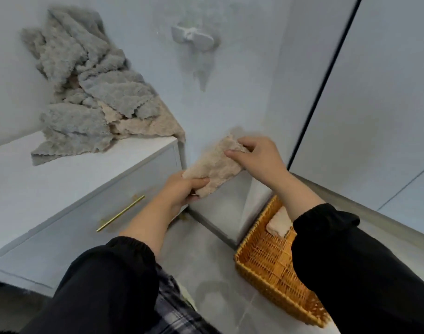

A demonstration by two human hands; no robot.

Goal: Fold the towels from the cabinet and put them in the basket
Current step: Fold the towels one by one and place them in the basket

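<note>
Head view shows our basket (259, 268) on the floor (206, 266) with one folded towel (278, 221) inside. Our left hand (179, 191) and right hand (261, 157) each grip an end of a tan towel (213, 166). Farther back, messy towels (90, 92) lie on the counter (61, 179).

**No readable text**

No words, labels, brand marks, numbers or signs can be read anywhere in this view.
</note>
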